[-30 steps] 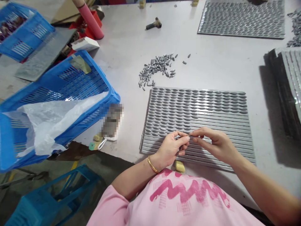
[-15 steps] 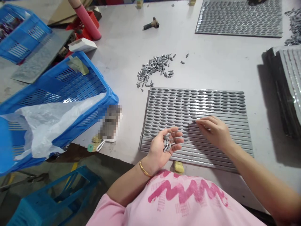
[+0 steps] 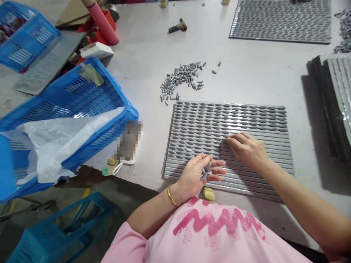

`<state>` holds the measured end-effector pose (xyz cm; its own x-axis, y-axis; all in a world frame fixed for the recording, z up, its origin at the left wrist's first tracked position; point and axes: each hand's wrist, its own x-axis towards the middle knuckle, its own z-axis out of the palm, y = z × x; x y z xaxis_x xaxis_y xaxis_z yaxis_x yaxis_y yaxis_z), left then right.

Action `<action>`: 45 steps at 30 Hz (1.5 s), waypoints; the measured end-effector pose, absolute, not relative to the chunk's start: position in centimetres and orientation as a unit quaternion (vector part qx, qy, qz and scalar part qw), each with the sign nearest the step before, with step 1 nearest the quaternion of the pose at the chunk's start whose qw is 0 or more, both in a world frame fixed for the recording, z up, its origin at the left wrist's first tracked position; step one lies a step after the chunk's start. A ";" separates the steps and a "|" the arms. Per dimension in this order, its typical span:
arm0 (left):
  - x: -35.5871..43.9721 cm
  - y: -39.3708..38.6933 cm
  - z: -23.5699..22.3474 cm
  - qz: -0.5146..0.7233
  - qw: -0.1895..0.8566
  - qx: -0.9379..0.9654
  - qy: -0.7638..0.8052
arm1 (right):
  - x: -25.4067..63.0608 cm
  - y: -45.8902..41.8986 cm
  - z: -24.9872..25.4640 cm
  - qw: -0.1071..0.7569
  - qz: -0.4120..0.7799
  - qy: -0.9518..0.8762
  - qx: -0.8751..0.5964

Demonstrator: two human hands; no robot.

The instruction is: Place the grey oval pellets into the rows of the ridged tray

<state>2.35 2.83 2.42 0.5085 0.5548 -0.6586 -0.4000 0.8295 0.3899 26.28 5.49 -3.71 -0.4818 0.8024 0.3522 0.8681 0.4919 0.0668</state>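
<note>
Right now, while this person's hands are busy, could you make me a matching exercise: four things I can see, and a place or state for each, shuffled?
Things
1. Left hand
2. Right hand
3. Loose pile of grey pieces
4. Translucent plastic sheet

Places and states
A. On the table, beyond the ridged board
B. Palm down at the ridged board
C. Draped in the nearer blue basket
D. Cupping a few grey pieces

Pairs: 1-D, 2-B, 3-A, 4-C
</note>
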 end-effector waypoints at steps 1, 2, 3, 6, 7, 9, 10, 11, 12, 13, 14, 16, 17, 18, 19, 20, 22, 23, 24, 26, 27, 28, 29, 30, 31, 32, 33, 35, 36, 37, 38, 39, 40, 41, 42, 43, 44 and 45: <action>2.4 2.8 2.4 0.281 0.862 0.091 0.413 | 26.2 5.5 -3.7 0.140 -0.123 -0.849 -0.495; 2.4 2.8 2.3 0.285 0.860 0.088 0.415 | 26.1 5.5 -3.7 0.141 -0.126 -0.846 -0.499; 2.4 2.8 2.3 0.290 0.857 0.087 0.416 | 26.1 5.5 -3.7 0.143 -0.128 -0.845 -0.500; 2.4 2.8 1.8 0.301 0.856 0.073 0.415 | 26.1 5.5 -3.9 0.147 -0.122 -0.848 -0.495; 2.4 2.8 1.7 0.304 0.857 0.065 0.411 | 26.2 5.5 -3.9 0.148 -0.117 -0.849 -0.493; 2.4 2.9 1.4 0.307 0.862 0.046 0.401 | 26.3 5.5 -4.0 0.149 -0.105 -0.851 -0.493; 2.4 2.9 1.3 0.306 0.864 0.036 0.398 | 26.3 5.5 -3.9 0.149 -0.100 -0.850 -0.495; 2.4 3.0 1.3 0.303 0.866 0.028 0.396 | 26.1 5.4 -3.7 0.152 -0.096 -0.846 -0.501; 2.5 3.0 1.2 0.300 0.868 0.021 0.396 | 25.9 5.3 -3.3 0.160 -0.090 -0.841 -0.509; 2.5 3.1 1.3 0.297 0.869 0.015 0.396 | 25.5 5.0 -2.9 0.175 -0.079 -0.835 -0.516; 2.6 3.1 1.3 0.293 0.871 0.012 0.393 | 25.0 4.8 -2.2 0.197 -0.057 -0.829 -0.520; 2.8 3.1 1.4 0.291 0.878 0.010 0.380 | 23.6 4.1 -0.7 0.248 0.019 -0.825 -0.507; 3.0 3.0 1.4 0.293 0.880 0.012 0.375 | 22.8 3.7 0.1 0.265 0.066 -0.829 -0.488; 3.2 2.8 1.4 0.299 0.878 0.015 0.374 | 21.9 3.4 0.7 0.267 0.107 -0.837 -0.466; 3.3 2.6 1.3 0.305 0.873 0.019 0.379 | 21.1 3.1 1.3 0.257 0.134 -0.847 -0.446; 3.5 2.4 1.1 0.313 0.867 0.023 0.387 | 20.5 2.8 1.7 0.240 0.148 -0.857 -0.432; 3.8 1.9 0.7 0.324 0.854 0.031 0.405 | 19.6 2.4 2.1 0.201 0.151 -0.872 -0.420; 3.9 1.7 0.5 0.327 0.852 0.033 0.408 | 19.4 2.3 2.1 0.187 0.152 -0.875 -0.419; 3.9 1.5 0.2 0.327 0.851 0.034 0.409 | 19.3 2.3 2.0 0.177 0.157 -0.876 -0.420; 3.7 1.4 0.0 0.325 0.856 0.027 0.402 | 19.6 2.2 1.8 0.180 0.175 -0.875 -0.414; 3.6 1.4 0.0 0.322 0.860 0.021 0.395 | 19.8 2.2 1.8 0.196 0.185 -0.871 -0.410; 3.4 1.4 0.2 0.320 0.865 0.017 0.387 | 20.0 2.1 1.8 0.219 0.195 -0.866 -0.405; 3.3 1.5 0.4 0.319 0.869 0.020 0.377 | 20.2 2.1 2.0 0.243 0.205 -0.859 -0.401; 3.1 1.6 0.6 0.318 0.874 0.029 0.367 | 20.3 2.0 2.1 0.266 0.216 -0.850 -0.401; 3.0 1.6 0.9 0.313 0.879 0.043 0.357 | 20.4 1.9 2.3 0.285 0.226 -0.839 -0.404; 2.8 1.6 1.1 0.307 0.884 0.057 0.348 | 20.4 1.7 2.5 0.300 0.234 -0.829 -0.411; 2.7 1.6 1.3 0.300 0.888 0.073 0.342 | 20.4 1.6 2.6 0.312 0.235 -0.820 -0.419; 2.6 1.5 1.3 0.290 0.888 0.098 0.344 | 20.3 1.3 2.6 0.335 0.219 -0.812 -0.426; 2.5 1.4 1.2 0.288 0.885 0.107 0.350 | 20.3 1.1 2.5 0.344 0.206 -0.812 -0.424; 2.4 1.3 1.0 0.290 0.880 0.117 0.357 | 20.4 1.0 2.4 0.346 0.195 -0.814 -0.424; 2.4 1.2 0.8 0.293 0.875 0.125 0.364 | 20.5 0.8 2.3 0.345 0.190 -0.815 -0.426; 2.3 1.2 0.7 0.296 0.872 0.132 0.368 | 20.7 0.7 2.1 0.339 0.192 -0.814 -0.430; 2.2 1.1 0.6 0.298 0.869 0.137 0.370 | 20.8 0.5 2.0 0.330 0.202 -0.812 -0.437; 2.1 1.1 0.6 0.298 0.868 0.141 0.371 | 21.0 0.4 1.9 0.320 0.215 -0.809 -0.445; 2.1 1.0 0.6 0.298 0.868 0.147 0.370 | 21.1 0.3 1.8 0.313 0.227 -0.805 -0.450; 2.0 1.0 0.6 0.294 0.868 0.153 0.370 | 21.3 0.2 1.8 0.309 0.236 -0.801 -0.455; 2.0 1.0 0.7 0.288 0.869 0.159 0.371 | 21.4 0.1 1.8 0.307 0.243 -0.798 -0.458; 2.0 1.0 0.8 0.278 0.870 0.167 0.371 | 21.5 0.1 1.9 0.306 0.246 -0.796 -0.461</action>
